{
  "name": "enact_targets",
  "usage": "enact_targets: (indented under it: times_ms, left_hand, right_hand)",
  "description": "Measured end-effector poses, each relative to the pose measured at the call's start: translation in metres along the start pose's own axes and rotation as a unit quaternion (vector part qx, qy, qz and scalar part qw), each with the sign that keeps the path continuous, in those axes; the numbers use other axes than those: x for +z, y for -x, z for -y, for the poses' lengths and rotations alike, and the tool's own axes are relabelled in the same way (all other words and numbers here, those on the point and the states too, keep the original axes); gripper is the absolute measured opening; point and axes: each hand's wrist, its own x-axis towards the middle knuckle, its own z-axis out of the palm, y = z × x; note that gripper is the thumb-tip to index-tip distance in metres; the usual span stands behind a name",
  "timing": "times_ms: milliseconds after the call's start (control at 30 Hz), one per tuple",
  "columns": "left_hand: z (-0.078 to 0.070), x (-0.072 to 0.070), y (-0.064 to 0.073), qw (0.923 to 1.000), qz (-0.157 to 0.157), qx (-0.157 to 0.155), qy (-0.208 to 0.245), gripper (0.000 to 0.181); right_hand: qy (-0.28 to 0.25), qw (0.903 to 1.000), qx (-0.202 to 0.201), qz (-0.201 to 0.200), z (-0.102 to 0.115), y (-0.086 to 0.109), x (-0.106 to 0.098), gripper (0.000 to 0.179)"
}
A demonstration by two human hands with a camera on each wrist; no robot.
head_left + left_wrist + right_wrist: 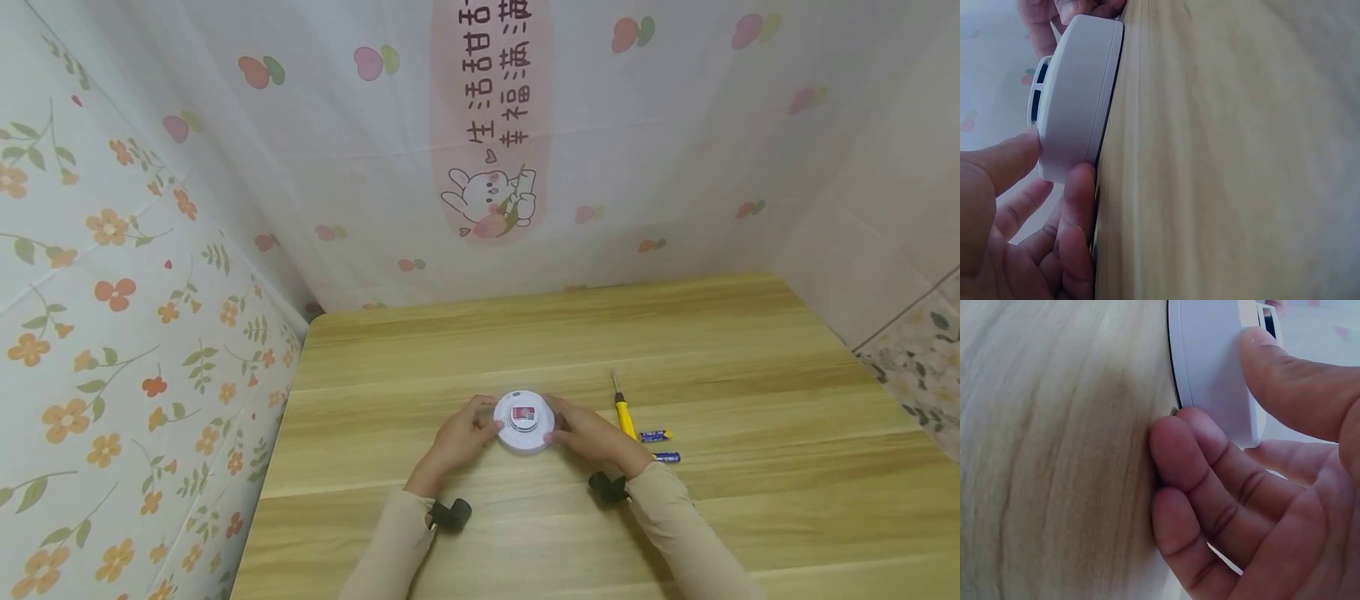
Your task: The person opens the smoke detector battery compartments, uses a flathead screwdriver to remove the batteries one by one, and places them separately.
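A round white smoke detector (513,436) with a red-and-white label on its raised centre sits at the middle of the wooden table. My left hand (460,435) grips its left side, thumb on the upper face and fingers curled at the lower rim. On the opposite side my right hand (592,431) holds it the same way. The left wrist view shows the side wall of the detector (1079,94) and dark vent slots. In the right wrist view, the right thumb (1291,387) presses the detector's top edge. The detector's underside is hidden.
Right of the right hand lies a yellow-handled screwdriver (624,415), its tip pointing away. Two blue batteries (655,435) lie beside its handle, the nearer one (667,457) partly behind the right forearm. A patterned curtain (360,183) hangs at the table's (375,358) back edge.
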Motion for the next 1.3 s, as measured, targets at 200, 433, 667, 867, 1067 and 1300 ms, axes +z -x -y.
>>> enact_targets:
  times_ms: [200,433,667,867,1067,1300]
  left_hand:
    - [0.001,0.0,0.0,0.9999,-0.003,0.01,-0.001,0.039]
    - [0.002,-0.001,-0.002,0.9999,0.003,0.016,0.002,0.039]
    - [0.001,0.001,-0.003,0.9997,0.012,0.016,0.016,0.044]
    - [0.001,0.0,-0.004,0.9996,0.015,0.014,0.021,0.049]
    - [0.004,0.003,-0.004,0.9997,0.02,0.008,0.014,0.052]
    - [0.002,-0.005,-0.002,0.9993,0.026,0.007,0.025,0.051]
  right_hand:
    - [0.0,0.9999,0.011,0.003,0.0,-0.001,0.0,0.065]
    - [-0.001,1.0,0.002,0.005,0.0,-0.002,0.001,0.065]
    - [0.001,1.0,0.0,0.007,-0.001,-0.001,-0.001,0.065]
    - [0.0,0.9999,-0.008,0.013,-0.001,-0.003,-0.003,0.065]
    - [-0.005,0.9992,-0.02,0.035,0.0,-0.004,-0.007,0.065]
    - [0.008,0.9992,-0.037,0.015,-0.002,-0.004,-0.013,0.056]
